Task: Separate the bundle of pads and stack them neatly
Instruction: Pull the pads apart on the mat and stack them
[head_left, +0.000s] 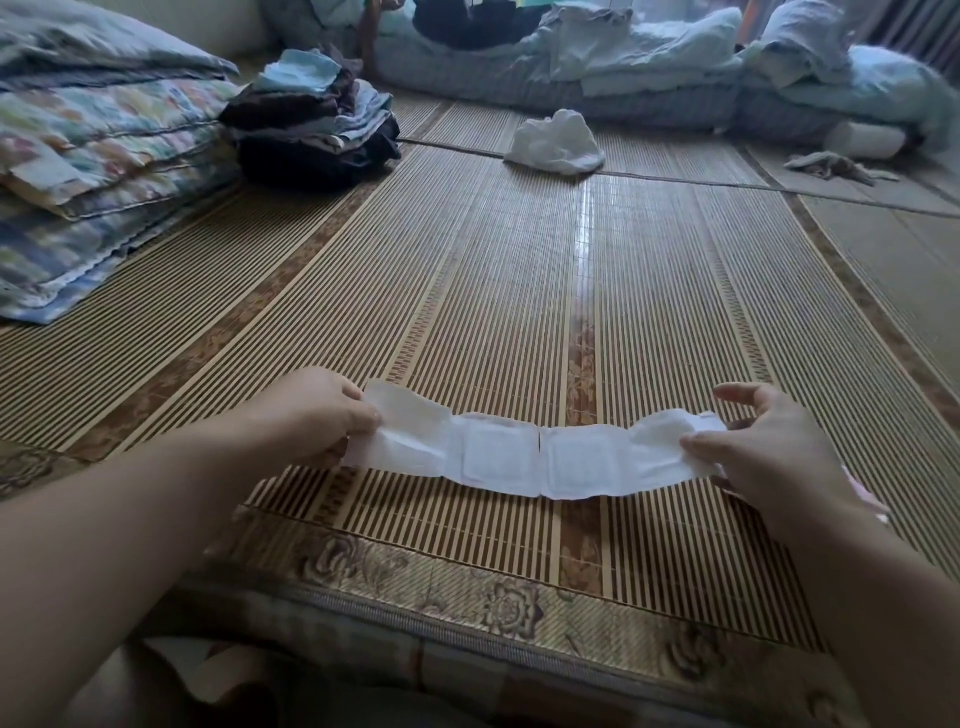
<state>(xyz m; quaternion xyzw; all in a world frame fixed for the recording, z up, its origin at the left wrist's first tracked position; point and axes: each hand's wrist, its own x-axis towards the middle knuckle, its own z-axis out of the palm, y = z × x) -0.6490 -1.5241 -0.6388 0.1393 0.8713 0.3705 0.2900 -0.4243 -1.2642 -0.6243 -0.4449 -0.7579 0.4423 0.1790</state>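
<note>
Pad strip (535, 456) was held stretched over bamboo mat (519, 270) at 6 o'clock. L hand (327, 410) fingers clamped its 9 o'clock end, R hand (779, 452) fingers pinched the 3 o'clock end.

1. Bare left forearm (156, 493) and bare right forearm (883, 597), uncovered from the frame's lower edge up to the wrists.
2. Bare left hand (332, 415) and bare right hand (769, 447), with smooth, rounded fingers (737, 396).
3. Thin pink-and-white scrap (865, 493) just beside the right wrist; unclear whether worn or merely lying below it.
4. Pale fabric with a reddish print (218, 670) low between the forearms, blurred; unclear whether clothing or bedding.
</note>
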